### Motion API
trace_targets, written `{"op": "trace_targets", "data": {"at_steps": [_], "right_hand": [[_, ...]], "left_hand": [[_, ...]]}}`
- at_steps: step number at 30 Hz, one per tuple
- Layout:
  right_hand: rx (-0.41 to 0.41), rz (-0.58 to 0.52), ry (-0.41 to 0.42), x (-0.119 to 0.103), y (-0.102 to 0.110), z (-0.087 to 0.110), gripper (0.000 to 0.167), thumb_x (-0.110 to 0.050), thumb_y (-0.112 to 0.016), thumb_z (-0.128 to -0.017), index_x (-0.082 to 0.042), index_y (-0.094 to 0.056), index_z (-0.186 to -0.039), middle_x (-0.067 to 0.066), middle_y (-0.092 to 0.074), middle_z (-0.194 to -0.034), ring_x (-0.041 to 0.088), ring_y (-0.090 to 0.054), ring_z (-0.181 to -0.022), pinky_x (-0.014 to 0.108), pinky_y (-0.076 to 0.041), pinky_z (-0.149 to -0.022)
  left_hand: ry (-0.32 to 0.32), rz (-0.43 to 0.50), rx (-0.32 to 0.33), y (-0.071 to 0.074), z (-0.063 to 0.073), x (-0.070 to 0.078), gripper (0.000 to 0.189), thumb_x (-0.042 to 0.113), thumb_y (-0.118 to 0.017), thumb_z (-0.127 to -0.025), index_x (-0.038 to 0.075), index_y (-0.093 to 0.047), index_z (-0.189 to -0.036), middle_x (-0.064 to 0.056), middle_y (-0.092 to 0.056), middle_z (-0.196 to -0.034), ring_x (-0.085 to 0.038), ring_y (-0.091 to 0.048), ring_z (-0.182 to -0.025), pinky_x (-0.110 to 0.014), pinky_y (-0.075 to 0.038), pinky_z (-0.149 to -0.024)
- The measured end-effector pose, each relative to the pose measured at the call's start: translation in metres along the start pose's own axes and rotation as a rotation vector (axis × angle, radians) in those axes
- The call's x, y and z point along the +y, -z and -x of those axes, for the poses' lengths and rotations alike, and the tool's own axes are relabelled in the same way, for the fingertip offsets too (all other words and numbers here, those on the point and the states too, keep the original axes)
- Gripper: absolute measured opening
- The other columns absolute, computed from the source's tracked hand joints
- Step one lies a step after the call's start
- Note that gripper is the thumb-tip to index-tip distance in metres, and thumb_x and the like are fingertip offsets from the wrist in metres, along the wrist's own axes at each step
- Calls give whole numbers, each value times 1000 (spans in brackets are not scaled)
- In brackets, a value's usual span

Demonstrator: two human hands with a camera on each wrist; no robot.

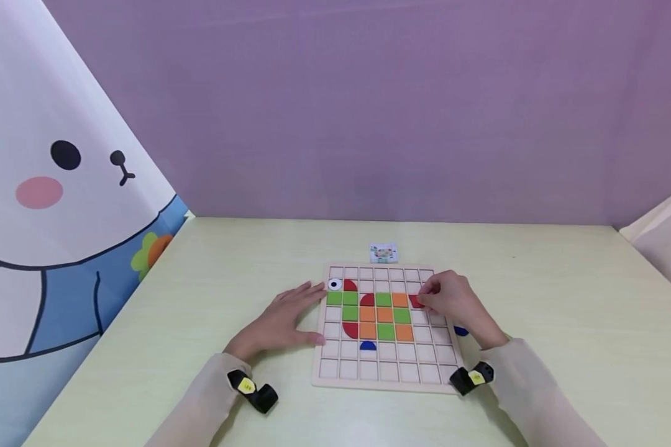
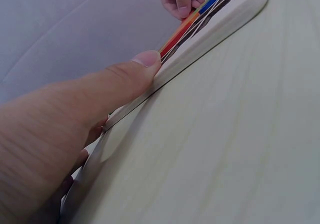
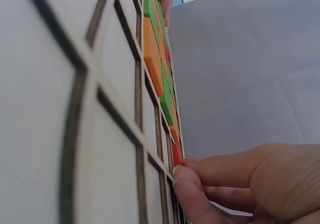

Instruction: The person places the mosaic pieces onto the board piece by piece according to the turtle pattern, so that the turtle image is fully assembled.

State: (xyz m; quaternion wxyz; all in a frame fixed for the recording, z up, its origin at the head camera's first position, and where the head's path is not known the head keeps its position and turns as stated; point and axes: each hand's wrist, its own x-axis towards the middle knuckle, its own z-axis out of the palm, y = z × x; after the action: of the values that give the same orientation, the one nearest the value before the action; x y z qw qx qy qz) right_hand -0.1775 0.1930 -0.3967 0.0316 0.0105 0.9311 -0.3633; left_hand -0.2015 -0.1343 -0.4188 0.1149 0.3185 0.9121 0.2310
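Note:
A wooden grid board (image 1: 335,369) lies on the table with green, orange, red and blue pieces in its squares. My right hand (image 1: 453,301) pinches a red tile (image 1: 414,302) between thumb and forefinger at the right of the coloured pieces; in the right wrist view this red tile (image 3: 176,154) sits at the board's surface. My left hand (image 1: 285,320) rests along the left edge with straight fingers, and its thumb (image 2: 127,77) touches the rim in the left wrist view. A round eye piece (image 1: 334,284) sits at upper left, and a blue half-round piece (image 1: 368,346) lower down.
Behind the board lies a small picture card (image 1: 383,253). Another blue piece (image 1: 461,331) is on the table beside the board's right edge, partly under the right wrist. A purple backdrop (image 1: 391,124) rises behind the table.

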Motion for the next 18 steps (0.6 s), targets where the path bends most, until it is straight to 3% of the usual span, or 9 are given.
{"op": "trace_targets", "data": {"at_steps": [18], "right_hand": [[-47, -24, -30, -3, -1, 0, 9, -3, -66, -86, 1, -70, -93, 9, -64, -80, 14, -54, -61, 24, -50, -57]], "left_hand": [[1, 5, -3, 0, -1, -1, 89, 59, -68, -78, 23, -31, -150, 3, -24, -158, -26, -11, -149, -53, -14, -118]]}}
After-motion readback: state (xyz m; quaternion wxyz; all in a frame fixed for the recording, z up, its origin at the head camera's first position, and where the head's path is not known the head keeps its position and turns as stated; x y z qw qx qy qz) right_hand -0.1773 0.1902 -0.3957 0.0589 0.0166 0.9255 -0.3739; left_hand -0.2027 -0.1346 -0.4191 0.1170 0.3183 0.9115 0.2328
